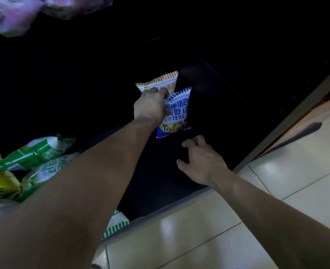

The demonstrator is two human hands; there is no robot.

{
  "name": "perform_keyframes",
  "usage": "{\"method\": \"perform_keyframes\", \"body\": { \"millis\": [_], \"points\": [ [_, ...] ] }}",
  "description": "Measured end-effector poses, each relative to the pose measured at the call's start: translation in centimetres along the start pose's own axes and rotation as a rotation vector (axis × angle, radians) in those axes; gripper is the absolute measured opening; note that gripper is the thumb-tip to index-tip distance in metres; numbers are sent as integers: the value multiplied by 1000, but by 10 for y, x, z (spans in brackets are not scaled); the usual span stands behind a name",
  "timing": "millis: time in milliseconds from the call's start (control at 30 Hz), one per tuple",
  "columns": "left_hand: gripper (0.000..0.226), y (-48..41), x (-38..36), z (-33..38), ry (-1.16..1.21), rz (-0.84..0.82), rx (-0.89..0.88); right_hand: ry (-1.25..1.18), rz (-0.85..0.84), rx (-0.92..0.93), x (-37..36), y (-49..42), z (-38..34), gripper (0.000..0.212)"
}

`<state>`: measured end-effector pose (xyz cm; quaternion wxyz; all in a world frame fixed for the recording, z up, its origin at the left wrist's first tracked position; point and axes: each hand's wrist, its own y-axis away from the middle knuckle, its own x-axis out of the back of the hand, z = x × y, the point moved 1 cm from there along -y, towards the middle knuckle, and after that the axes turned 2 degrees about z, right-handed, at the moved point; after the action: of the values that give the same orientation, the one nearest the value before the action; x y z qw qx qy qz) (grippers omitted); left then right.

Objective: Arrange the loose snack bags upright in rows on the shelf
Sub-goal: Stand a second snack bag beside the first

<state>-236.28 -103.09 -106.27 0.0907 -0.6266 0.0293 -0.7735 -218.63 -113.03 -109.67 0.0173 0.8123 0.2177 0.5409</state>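
Dark shelf (160, 171), depths unreadable; left hand (149, 106) pinching blue bag (177, 111), orange bag (164, 80) part-hidden behind; right hand (203, 162) spread

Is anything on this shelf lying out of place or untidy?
Yes. The green snack bags at the left lie tilted in a loose heap, not upright in rows. The left hand holds the blue bag upright.

This looks like a shop. A dark shelf (156, 171) set low over a pale tiled floor (276, 167) holds branded snack bags (38, 152), several piled at its left edge.
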Motion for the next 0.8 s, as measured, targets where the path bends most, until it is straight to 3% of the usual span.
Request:
{"method": "perform_keyframes", "body": {
  "millis": [200, 400, 633, 800],
  "points": [
    [67, 0, 7, -2, -144, -5, -54, 31, -34, -24, -1, 2, -4, 60],
    [76, 33, 55, -28, -143, -1, -86, 54, -38, 15, 22, 16, -31, 61],
    [72, 128, 143, -91, -250, -217, -42, 150, 4, 141, 80, 43, -99, 60],
    [68, 208, 194, -134, -255, -277, 27, 222, 12, 233, 84, 76, -155, 63]
  ]
}}
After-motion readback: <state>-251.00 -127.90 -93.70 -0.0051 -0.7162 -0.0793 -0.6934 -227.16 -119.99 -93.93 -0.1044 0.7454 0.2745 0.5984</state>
